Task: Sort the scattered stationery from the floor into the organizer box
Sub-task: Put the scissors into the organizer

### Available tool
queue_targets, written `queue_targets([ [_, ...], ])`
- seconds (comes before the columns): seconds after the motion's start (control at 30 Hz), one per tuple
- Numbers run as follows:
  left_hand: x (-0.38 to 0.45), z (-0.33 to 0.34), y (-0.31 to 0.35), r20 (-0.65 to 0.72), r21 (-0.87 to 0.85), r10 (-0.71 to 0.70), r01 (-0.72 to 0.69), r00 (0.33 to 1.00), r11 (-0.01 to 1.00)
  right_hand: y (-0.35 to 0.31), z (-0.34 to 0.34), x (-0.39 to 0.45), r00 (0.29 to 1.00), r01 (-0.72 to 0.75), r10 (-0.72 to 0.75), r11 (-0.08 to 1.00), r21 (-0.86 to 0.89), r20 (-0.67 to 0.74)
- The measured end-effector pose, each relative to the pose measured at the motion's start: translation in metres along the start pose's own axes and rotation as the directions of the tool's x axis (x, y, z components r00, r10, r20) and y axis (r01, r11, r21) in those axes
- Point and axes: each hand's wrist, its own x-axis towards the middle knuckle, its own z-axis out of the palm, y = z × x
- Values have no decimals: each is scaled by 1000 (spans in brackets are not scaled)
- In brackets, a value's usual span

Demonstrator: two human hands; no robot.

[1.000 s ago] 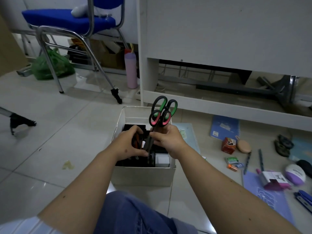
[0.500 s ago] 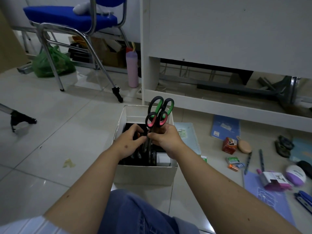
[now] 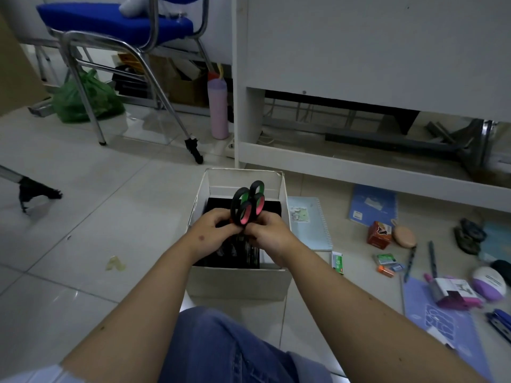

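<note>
At the centre of the frame, the left hand (image 3: 211,230) and right hand (image 3: 272,236) both curl their fingers around two pairs of scissors (image 3: 247,203), held handles-up over the white organizer box (image 3: 237,283) on the floor. More stationery lies scattered at the right: an orange box (image 3: 379,234), pens (image 3: 410,262) and a purple notebook (image 3: 442,324).

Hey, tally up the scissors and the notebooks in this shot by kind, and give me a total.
Scissors: 2, a green-handled pair and a pink-handled pair, handles up in the organizer box, gripped by both hands.
Notebooks: 3, light blue beside the box, blue farther back, purple at right.
Total: 5
</note>
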Motion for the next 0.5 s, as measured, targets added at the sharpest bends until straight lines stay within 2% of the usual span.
queue_targets([
  [0.33,-2,-6,15,-95,-48,59,-64,994,997,-28,2,-2,996,85,-84,996,-31,27],
  [0.5,-6,-7,17,-125,-62,8,-15,992,998,-33,4,-5,997,77,-76,997,-33,35],
])
